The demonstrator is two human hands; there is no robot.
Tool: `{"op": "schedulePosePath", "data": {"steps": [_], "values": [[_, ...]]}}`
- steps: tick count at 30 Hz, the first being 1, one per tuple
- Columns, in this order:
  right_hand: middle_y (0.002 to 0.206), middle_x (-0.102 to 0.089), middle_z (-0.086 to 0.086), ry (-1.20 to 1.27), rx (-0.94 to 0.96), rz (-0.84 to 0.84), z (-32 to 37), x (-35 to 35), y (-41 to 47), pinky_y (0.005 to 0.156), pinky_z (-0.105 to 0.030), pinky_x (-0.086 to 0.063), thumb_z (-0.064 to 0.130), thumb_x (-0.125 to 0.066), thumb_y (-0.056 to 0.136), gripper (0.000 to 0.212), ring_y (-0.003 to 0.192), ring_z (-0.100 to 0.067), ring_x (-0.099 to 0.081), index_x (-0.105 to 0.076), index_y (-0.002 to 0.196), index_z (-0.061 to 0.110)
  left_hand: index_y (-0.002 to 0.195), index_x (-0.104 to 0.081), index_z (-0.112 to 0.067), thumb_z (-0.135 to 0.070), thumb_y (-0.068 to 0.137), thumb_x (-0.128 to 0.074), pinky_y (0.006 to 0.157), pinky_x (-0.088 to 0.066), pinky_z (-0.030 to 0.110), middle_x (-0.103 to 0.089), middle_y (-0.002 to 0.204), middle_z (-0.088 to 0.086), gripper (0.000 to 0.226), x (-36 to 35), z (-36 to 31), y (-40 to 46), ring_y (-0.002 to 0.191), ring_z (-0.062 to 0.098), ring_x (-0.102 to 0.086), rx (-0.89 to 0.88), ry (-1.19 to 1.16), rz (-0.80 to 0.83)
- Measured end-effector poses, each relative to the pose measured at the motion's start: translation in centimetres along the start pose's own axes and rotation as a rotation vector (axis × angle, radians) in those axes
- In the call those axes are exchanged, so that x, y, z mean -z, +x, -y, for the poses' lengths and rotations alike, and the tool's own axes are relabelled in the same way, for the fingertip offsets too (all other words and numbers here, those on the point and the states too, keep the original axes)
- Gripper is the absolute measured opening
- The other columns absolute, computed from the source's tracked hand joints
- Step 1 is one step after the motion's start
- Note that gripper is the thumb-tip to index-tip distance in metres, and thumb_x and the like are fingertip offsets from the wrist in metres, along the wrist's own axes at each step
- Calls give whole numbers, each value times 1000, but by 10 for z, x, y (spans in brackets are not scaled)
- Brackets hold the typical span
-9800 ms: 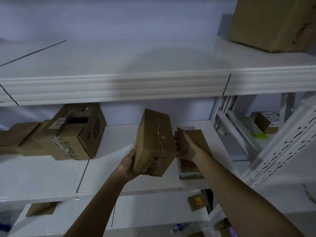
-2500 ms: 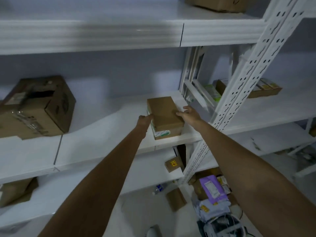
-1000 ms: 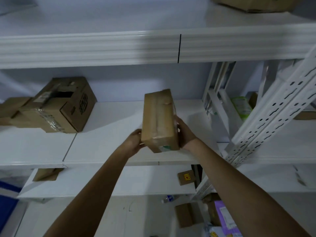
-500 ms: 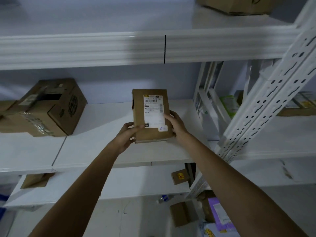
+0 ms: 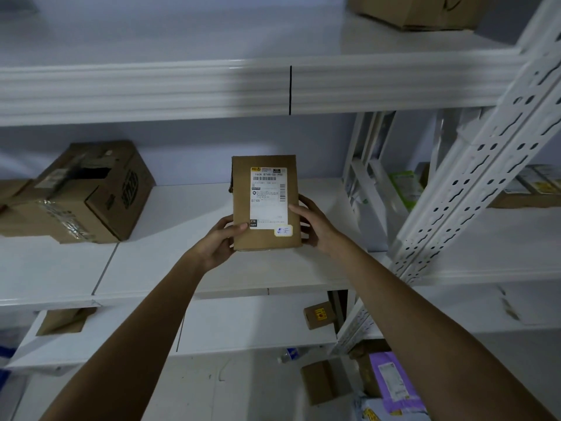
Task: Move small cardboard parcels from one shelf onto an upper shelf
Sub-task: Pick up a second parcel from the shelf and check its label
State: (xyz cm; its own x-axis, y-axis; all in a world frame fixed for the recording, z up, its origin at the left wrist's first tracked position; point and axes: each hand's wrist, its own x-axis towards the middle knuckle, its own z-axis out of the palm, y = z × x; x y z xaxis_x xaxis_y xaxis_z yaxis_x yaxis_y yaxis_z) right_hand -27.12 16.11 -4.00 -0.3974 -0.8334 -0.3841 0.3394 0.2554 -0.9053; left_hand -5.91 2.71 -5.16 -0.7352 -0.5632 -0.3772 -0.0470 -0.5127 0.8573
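A small cardboard parcel (image 5: 264,238) with a white shipping label facing me is held upright in front of the middle shelf (image 5: 170,268). My left hand (image 5: 220,243) grips its lower left edge and my right hand (image 5: 314,224) grips its lower right side. The upper shelf (image 5: 151,89) runs across the view above the parcel, its top surface white and lit.
A large torn cardboard box (image 5: 91,192) sits on the middle shelf at left. Another brown box (image 5: 419,10) stands on the upper shelf at right. A perforated white upright (image 5: 473,183) slants at right. Small parcels (image 5: 318,314) lie on lower shelves and the floor.
Both hands took the parcel off the middle shelf, lifted it and turned it so the label faces me. Over the last half second it barely moved.
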Motion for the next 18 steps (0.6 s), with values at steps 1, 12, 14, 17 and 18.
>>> {"op": "schedulePosePath", "data": {"steps": [1,12,14,17,18], "values": [[121,-68,-8,21,4,-1,0,1,-1,77,-37,-52,41,-75,82,62,103,-27,-64,-50,139,42,148,-42,-11,-25,52,-96,118,-35,51,-57,144,16,112,-1,0,-2,136,37,-51,-1,18,16],[122,-69,-13,-11,44,63,-5,-6,-26,96,-51,-52,34,-76,83,58,109,-33,-64,-52,136,38,143,-51,-21,-35,83,-74,113,-40,55,-62,140,9,65,-17,-3,-40,131,34,-55,-86,49,-132],[116,-70,-10,-19,52,88,-8,-15,-34,88,-46,-53,35,-77,81,59,104,-31,-64,-52,135,38,142,-51,-20,-34,82,-76,113,-40,55,-61,141,10,67,-9,3,-56,132,34,-54,-96,42,-153],[117,-70,-11,-54,61,123,-14,-37,-48,82,-42,-52,39,-79,78,64,102,-31,-64,-50,136,40,144,-50,-20,-38,72,-82,112,-40,56,-62,140,10,81,8,9,-82,133,35,-54,-118,30,-153],[119,-70,-12,-58,61,135,-16,-45,-52,82,-42,-52,39,-79,78,66,104,-32,-64,-49,137,40,144,-50,-20,-38,71,-82,112,-40,56,-62,140,10,82,16,9,-91,134,35,-53,-126,27,-158]]}}
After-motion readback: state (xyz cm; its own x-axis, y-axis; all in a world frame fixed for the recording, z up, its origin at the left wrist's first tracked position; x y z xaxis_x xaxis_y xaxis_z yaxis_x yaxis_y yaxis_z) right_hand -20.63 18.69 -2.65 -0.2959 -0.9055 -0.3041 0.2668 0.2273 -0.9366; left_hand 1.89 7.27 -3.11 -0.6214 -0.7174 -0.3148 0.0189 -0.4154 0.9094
